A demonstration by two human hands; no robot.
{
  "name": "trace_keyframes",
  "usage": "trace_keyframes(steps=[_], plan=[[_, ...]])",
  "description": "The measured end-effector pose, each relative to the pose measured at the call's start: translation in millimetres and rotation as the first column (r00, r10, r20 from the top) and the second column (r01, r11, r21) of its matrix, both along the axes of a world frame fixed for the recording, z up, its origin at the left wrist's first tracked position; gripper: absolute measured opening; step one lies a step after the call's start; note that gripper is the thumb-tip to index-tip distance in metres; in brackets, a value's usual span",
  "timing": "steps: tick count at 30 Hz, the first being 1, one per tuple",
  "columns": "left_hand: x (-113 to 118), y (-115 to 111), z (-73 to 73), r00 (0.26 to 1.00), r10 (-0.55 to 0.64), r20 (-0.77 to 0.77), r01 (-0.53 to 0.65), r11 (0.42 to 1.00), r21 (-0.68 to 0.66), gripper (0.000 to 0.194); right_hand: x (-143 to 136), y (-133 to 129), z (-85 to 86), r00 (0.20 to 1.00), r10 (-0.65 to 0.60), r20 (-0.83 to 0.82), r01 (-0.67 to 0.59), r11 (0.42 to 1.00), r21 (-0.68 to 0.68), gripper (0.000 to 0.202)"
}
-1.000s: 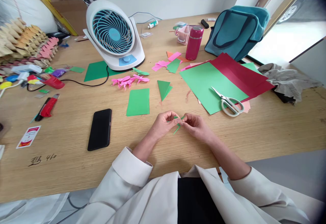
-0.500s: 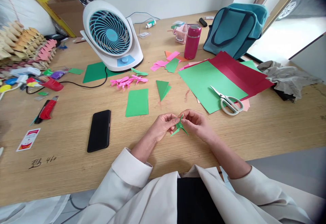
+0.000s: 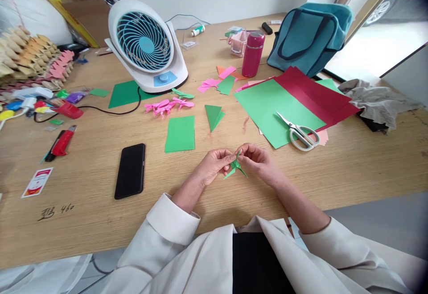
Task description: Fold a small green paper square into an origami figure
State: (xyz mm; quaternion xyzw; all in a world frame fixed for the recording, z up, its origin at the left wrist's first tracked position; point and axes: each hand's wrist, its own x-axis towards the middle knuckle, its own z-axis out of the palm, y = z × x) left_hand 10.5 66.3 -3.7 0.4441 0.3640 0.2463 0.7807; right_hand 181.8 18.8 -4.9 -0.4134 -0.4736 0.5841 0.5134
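A small green folded paper figure (image 3: 235,165) with thin pointed ends is pinched between my hands just above the table's front part. My left hand (image 3: 216,165) grips its left side with thumb and fingers. On the upper right, my right hand (image 3: 259,162) pinches a narrow upright point of it. The fingertips hide part of the folds. Beyond my hands lie a stack of green paper rectangles (image 3: 179,134) and a folded green paper triangle (image 3: 213,116). Several pink folded paper figures (image 3: 167,106) and a green one (image 3: 183,93) sit farther back.
White-handled scissors (image 3: 302,137) rest on large green (image 3: 270,111) and red sheets (image 3: 310,93) at right. A black phone (image 3: 130,171) and a red utility knife (image 3: 63,141) lie to the left. Behind stand a fan (image 3: 145,46), a magenta flask (image 3: 253,55) and a teal bag (image 3: 307,39).
Almost nothing differs. Both hands keep their pinch on the green paper figure, and the view has shifted very slightly.
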Motion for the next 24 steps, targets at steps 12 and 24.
trace_keyframes(steps=[12,24], plan=[[4.8,-3.4,-0.1,0.974,0.163,-0.158,-0.064,0.866,0.497,0.031,0.4,-1.0,0.6,0.99,-0.027,0.14,0.024,0.999,0.025,0.018],[5.1,-5.3,-0.5,0.992,0.12,-0.049,-0.099,0.943,0.317,0.035,1.2,-5.8,-2.8,0.95,-0.117,0.288,0.045,0.969,0.243,0.009]])
